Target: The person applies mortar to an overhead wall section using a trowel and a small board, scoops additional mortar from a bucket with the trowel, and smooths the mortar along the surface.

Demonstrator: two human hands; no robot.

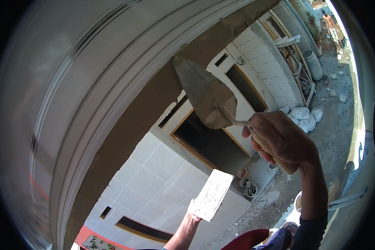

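Observation:
My right hand (pixel 279 137) is wrapped round the wooden handle of a pointed trowel (pixel 206 93). The trowel's grey, mortar-smeared blade slants up and left, its tip lying against a brown band of wet mortar (pixel 125 118) beside the white moulding. Lower down, my left hand (pixel 193 211) grips a flat rectangular board (pixel 213 194) coated with pale, bright residue, probably a plasterer's float or hawk. The board is held apart from the trowel and the mortar band. Most of the left fingers are hidden behind it.
White stepped moulding (pixel 96 91) runs along the left. Far below are a tiled wall (pixel 154 166), a doorway (pixel 212 141), buckets (pixel 250 189), white sacks (pixel 304 118) and a grey drum (pixel 312 66). Another person (pixel 330 26) stands at the far upper right.

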